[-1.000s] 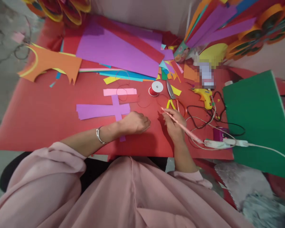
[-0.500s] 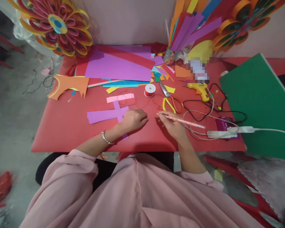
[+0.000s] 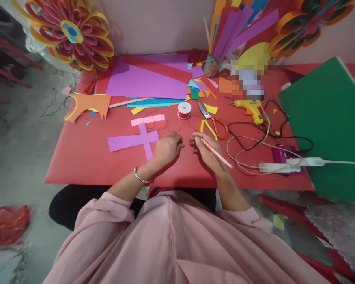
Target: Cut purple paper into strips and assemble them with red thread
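Observation:
My right hand [image 3: 209, 152] is closed round a pink pencil [image 3: 217, 153], whose far end slants down toward my wrist. My left hand [image 3: 168, 150] rests low over the table with its fingers curled; whatever they hold, if anything, is hidden. Beside it lie crossed purple paper strips [image 3: 127, 142], with pink strips [image 3: 148, 120] just behind. A spool of red thread [image 3: 184, 111] stands beyond both hands, and loose thread trails from it toward them. Scissors with yellow and orange handles [image 3: 214, 126] lie open past my right hand.
A yellow glue gun [image 3: 251, 110], tangled cables and a white power strip [image 3: 279, 167] occupy the right side. A green board [image 3: 328, 130] leans there. Purple sheets [image 3: 148, 83] and paper scraps lie at the back, near a cup [image 3: 211, 67] of paper strips. Orange cut paper [image 3: 87, 105] lies left.
The pencil has turned more steeply, its far end swinging down and toward me. My left hand has shifted slightly right, off the crossed purple strips. The whole view has tilted a little.

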Available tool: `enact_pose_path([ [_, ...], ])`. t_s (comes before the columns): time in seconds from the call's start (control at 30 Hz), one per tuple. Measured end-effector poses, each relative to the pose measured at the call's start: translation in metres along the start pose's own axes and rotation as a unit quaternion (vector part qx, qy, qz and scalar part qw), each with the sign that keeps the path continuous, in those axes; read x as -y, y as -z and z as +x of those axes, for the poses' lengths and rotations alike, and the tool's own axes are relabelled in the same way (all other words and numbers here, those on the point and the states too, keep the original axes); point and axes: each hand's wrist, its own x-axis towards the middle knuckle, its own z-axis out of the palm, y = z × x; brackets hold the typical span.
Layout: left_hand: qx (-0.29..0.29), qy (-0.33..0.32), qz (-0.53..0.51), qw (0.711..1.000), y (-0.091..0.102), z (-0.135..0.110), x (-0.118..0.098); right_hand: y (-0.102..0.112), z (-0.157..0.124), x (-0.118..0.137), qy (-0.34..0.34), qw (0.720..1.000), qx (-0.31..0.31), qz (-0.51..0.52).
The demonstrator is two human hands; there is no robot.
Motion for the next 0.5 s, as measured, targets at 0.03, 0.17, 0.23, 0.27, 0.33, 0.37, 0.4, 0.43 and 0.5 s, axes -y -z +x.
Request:
enact_pose_path([
  [0.03,0.001,0.002,-0.005,1.000,-0.0002,-0.0004,-0.0003,-0.0003,0.0005,-0.0017,-0.001,1.000,0.001,0.002],
  [0.17,-0.006,0.006,-0.025,1.000,-0.0026,-0.0009,0.0025,-0.0033,0.0023,-0.0073,0.010,1.000,0.011,-0.012],
  [0.23,-0.015,0.008,-0.034,0.999,-0.0045,-0.0007,0.0056,-0.0048,0.0028,-0.0073,0.019,0.999,0.018,-0.039],
  [0.27,-0.017,0.010,-0.037,0.999,-0.0054,-0.0006,0.0071,-0.0051,0.0031,-0.0066,0.023,0.998,0.021,-0.057],
  [0.33,-0.013,0.014,-0.038,0.999,-0.0066,-0.0005,0.0090,-0.0053,0.0041,-0.0047,0.028,0.995,0.032,-0.096],
  [0.37,-0.009,0.016,-0.038,0.999,-0.0069,-0.0006,0.0094,-0.0052,0.0048,-0.0037,0.029,0.993,0.037,-0.112],
  [0.4,-0.006,0.018,-0.036,0.999,-0.0070,-0.0007,0.0093,-0.0052,0.0055,-0.0030,0.028,0.991,0.042,-0.124],
  [0.43,-0.004,0.021,-0.035,0.999,-0.0069,-0.0010,0.0089,-0.0055,0.0062,-0.0026,0.025,0.990,0.048,-0.130],
  [0.5,-0.002,0.026,-0.031,0.999,-0.0064,-0.0016,0.0073,-0.0071,0.0074,-0.0029,0.014,0.991,0.052,-0.124],
])
